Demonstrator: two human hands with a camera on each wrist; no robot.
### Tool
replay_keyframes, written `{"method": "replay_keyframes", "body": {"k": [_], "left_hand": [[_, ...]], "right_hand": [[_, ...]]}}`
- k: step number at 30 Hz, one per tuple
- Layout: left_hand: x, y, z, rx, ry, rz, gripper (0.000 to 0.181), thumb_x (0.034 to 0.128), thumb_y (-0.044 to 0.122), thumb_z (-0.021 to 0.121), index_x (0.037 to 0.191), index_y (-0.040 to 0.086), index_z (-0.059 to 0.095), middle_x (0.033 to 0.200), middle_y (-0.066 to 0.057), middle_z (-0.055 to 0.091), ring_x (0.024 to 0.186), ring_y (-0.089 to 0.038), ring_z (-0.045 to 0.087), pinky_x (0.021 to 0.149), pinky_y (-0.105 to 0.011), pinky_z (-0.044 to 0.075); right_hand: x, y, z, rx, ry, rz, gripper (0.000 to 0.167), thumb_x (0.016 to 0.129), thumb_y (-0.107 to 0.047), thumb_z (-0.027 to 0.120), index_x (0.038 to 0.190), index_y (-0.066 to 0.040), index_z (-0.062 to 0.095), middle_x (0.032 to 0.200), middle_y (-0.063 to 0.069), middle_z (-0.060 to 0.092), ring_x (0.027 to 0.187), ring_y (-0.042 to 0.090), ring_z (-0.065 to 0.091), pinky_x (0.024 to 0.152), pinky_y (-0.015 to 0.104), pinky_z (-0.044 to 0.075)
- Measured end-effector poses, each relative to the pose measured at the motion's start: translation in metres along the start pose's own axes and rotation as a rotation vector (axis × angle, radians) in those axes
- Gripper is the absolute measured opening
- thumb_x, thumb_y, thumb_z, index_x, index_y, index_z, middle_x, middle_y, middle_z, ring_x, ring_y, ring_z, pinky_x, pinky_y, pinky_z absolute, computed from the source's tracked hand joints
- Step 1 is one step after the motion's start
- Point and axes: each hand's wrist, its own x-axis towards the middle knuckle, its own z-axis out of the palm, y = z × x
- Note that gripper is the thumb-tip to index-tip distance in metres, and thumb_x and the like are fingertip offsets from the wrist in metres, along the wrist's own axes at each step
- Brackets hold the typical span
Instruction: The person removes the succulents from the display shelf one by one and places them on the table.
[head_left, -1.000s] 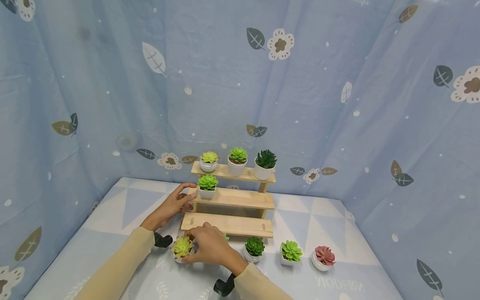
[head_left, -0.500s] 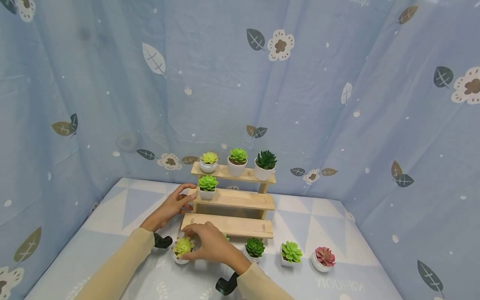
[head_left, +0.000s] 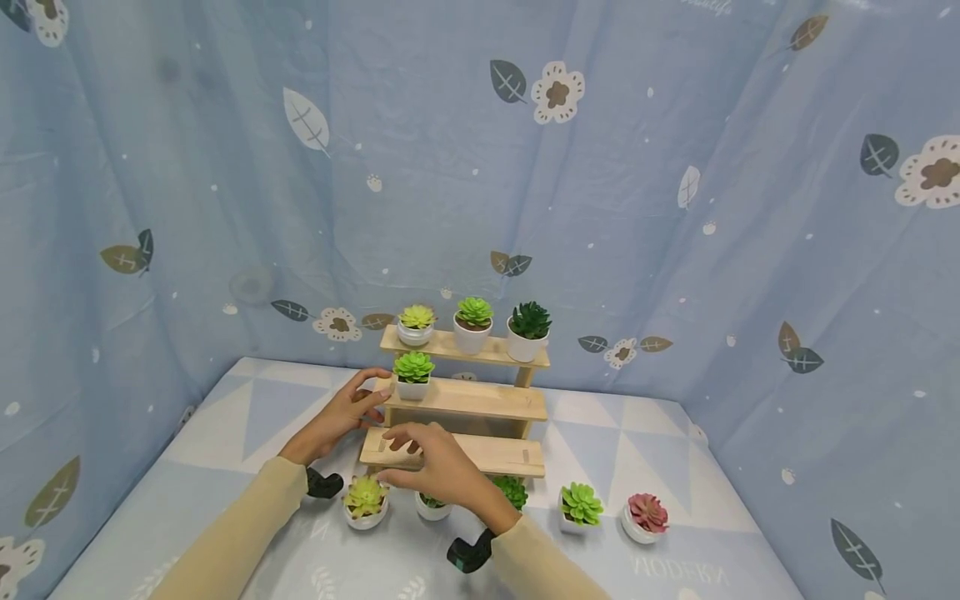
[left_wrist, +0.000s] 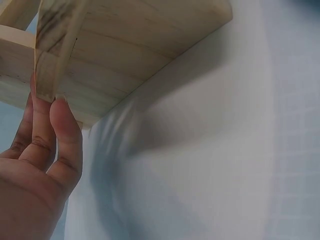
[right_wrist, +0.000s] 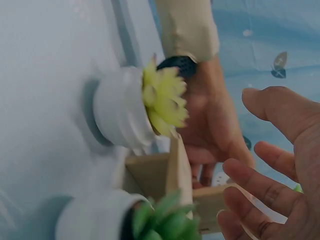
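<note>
A three-tier wooden shelf (head_left: 491,454) stands at the table's back. My left hand (head_left: 347,414) pinches the left end of its middle board; in the left wrist view, thumb and fingers meet around the board's edge (left_wrist: 47,65). Spread and holding nothing, my right hand (head_left: 442,469) hovers in front of the bottom board. Just below its thumb, a yellow-green succulent (head_left: 365,496) in a white pot sits upright on the table. The right wrist view shows a gap between that succulent (right_wrist: 165,97) and my right fingers (right_wrist: 245,175).
Three potted succulents line the top board, including a dark green one (head_left: 529,321). A bright green one (head_left: 413,375) stands on the middle board's left. Along the table front are a partly hidden pot (head_left: 432,508), a green succulent (head_left: 512,492), a light green one (head_left: 581,504) and a red one (head_left: 647,515).
My right hand has let go of the yellow-green succulent and lifted up and to the right, uncovering a pot beneath it. The left hand stays at the shelf.
</note>
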Motion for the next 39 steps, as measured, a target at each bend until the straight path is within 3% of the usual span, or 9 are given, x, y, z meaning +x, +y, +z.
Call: {"method": "replay_keyframes", "body": {"k": [7,14,21,39], "left_hand": [[-0.001,0.001,0.001,-0.002,0.002,-0.007,0.058,0.0992,0.051,0.066,0.149,0.032,0.042,0.125,-0.019,0.055,0.099,-0.041,0.063,0.081,-0.045,0.054],[-0.002,0.001,0.0,0.009,0.003,-0.011,0.058,0.0996,0.051,0.065,0.149,0.031,0.042,0.123,-0.019,0.057,0.099,-0.041,0.064,0.078,-0.044,0.053],[-0.003,0.002,0.001,0.013,0.006,-0.011,0.058,0.0994,0.052,0.065,0.149,0.033,0.043,0.125,-0.018,0.057,0.098,-0.04,0.064,0.078,-0.044,0.053],[-0.002,0.003,0.001,0.004,0.008,-0.024,0.06,0.0972,0.054,0.067,0.148,0.034,0.044,0.127,-0.019,0.056,0.1,-0.042,0.063,0.08,-0.045,0.055]], "right_hand": [[-0.001,0.004,-0.018,0.027,0.057,0.033,0.052,0.096,-0.043,0.074,0.14,-0.019,0.061,0.125,-0.001,0.068,0.112,0.021,0.061,0.09,0.037,0.052],[0.001,0.012,-0.03,0.064,0.142,0.05,0.053,0.095,-0.043,0.075,0.141,-0.021,0.06,0.122,0.002,0.069,0.108,0.015,0.062,0.092,0.038,0.053],[0.005,0.021,-0.036,0.094,0.198,0.071,0.054,0.094,-0.04,0.077,0.141,-0.018,0.06,0.122,0.007,0.068,0.11,0.031,0.064,0.092,0.045,0.054],[0.012,0.028,-0.041,0.137,0.351,0.116,0.056,0.094,-0.038,0.079,0.142,-0.017,0.059,0.122,0.005,0.066,0.109,0.021,0.062,0.095,0.041,0.052]]}}
